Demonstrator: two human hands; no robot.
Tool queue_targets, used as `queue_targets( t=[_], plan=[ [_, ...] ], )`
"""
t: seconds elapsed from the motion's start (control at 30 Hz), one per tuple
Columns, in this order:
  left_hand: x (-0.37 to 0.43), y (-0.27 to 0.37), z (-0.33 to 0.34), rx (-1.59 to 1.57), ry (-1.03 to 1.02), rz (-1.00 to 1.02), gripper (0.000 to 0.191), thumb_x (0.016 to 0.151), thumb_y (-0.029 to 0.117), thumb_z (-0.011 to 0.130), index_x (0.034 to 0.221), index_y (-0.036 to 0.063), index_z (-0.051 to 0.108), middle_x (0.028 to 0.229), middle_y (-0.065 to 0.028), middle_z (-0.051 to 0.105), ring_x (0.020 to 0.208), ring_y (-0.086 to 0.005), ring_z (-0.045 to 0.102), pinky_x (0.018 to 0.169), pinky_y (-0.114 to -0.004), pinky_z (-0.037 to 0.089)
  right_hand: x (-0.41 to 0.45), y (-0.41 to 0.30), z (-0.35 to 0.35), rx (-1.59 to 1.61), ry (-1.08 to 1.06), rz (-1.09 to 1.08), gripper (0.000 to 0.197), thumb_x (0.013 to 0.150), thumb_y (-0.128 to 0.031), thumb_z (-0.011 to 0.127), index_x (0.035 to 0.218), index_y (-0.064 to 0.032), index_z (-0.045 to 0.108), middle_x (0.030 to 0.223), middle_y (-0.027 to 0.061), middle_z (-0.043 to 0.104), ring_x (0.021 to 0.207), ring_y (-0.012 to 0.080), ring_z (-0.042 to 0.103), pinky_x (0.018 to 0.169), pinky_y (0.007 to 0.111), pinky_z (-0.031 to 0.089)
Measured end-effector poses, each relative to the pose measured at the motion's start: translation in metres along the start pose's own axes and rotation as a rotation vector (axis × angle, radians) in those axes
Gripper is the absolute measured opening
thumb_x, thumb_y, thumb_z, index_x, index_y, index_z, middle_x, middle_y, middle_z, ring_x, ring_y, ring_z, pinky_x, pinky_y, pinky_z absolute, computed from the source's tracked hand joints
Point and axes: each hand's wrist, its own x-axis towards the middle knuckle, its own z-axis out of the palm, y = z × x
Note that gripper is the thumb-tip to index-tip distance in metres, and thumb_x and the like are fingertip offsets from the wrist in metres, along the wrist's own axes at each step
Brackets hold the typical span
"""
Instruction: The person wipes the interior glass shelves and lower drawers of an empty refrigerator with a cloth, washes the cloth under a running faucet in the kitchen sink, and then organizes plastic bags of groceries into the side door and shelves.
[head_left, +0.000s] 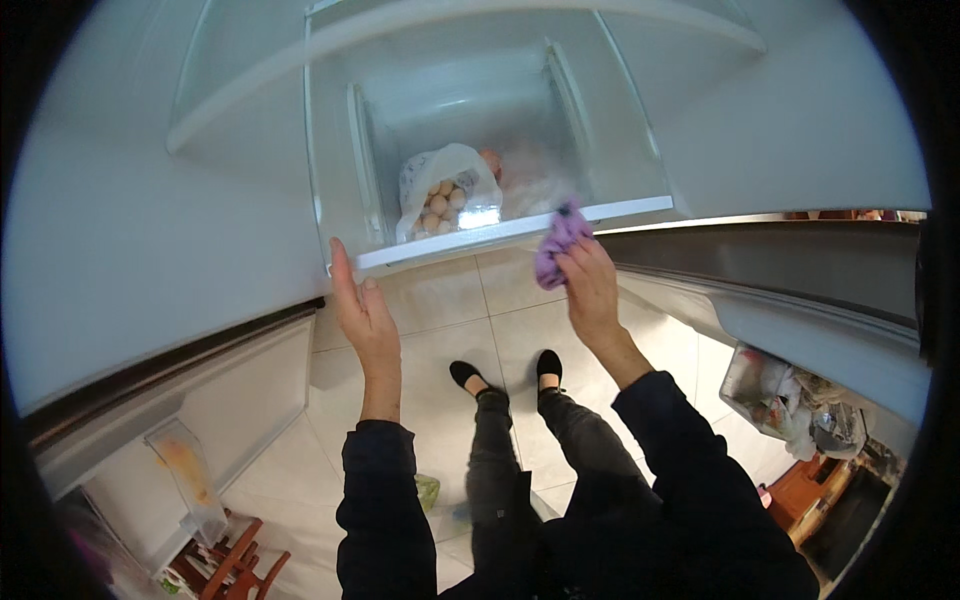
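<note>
A glass refrigerator shelf with a white front trim (450, 241) lies before me. My right hand (592, 281) grips a crumpled purple cloth (564, 244), which rests against the right part of this trim. At the trim's left end is my left hand (364, 319), fingers extended and holding nothing; whether it touches the shelf I cannot tell. Under the glass, a white plastic bag (461, 169) lies open with several brown eggs (439, 206) in it. Beside the bag sits a reddish item (491, 163), partly hidden and blurred.
Refrigerator doors stand open on both sides; the left door (262, 375) carries a clear bin (184, 480), the right door another bin (761, 390) with bagged items. Wooden furniture (240, 562) is at lower left. A green bag (427, 491) lies on the tiled floor (435, 360).
</note>
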Motion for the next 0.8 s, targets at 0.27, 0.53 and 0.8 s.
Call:
queue_targets(
  t=[0.27,0.53,0.8],
  plan=[
    [-0.067,-0.12,0.044,0.383,-0.2,0.213,0.04,0.084,0.01,0.045,0.122,-0.0022,0.041,0.13,-0.0205,0.039,0.125,-0.0391,0.028,0.103,-0.044,0.02,-0.057,0.089,0.113,-0.183,0.099,0.364,0.033,0.073,-0.001,0.052,0.106,-0.0019,0.053,0.106,0.0158,0.053,0.103,0.0333,0.046,0.09,0.04,0.035],
    [-0.032,-0.185,0.044,0.347,-0.09,0.369,0.038,0.085,0.011,0.043,0.121,-0.0021,0.042,0.13,-0.021,0.038,0.126,-0.039,0.026,0.102,-0.045,0.02,-0.044,-0.06,0.247,0.089,-0.032,-0.211,0.028,0.073,-0.018,0.053,0.1,-0.0076,0.055,0.112,0.0104,0.051,0.11,0.0254,0.044,0.097,0.04,0.032],
    [-0.027,-0.216,0.066,0.597,-0.071,0.588,0.027,0.082,0.019,0.051,0.104,0.005,0.057,0.107,-0.0119,0.057,0.102,-0.0309,0.05,0.088,-0.042,0.034,-0.081,0.061,0.161,-0.015,0.165,-0.306,0.027,0.067,-0.007,0.057,0.094,-0.0075,0.059,0.101,0.0096,0.057,0.098,0.0284,0.053,0.085,0.042,0.04]
  ],
)
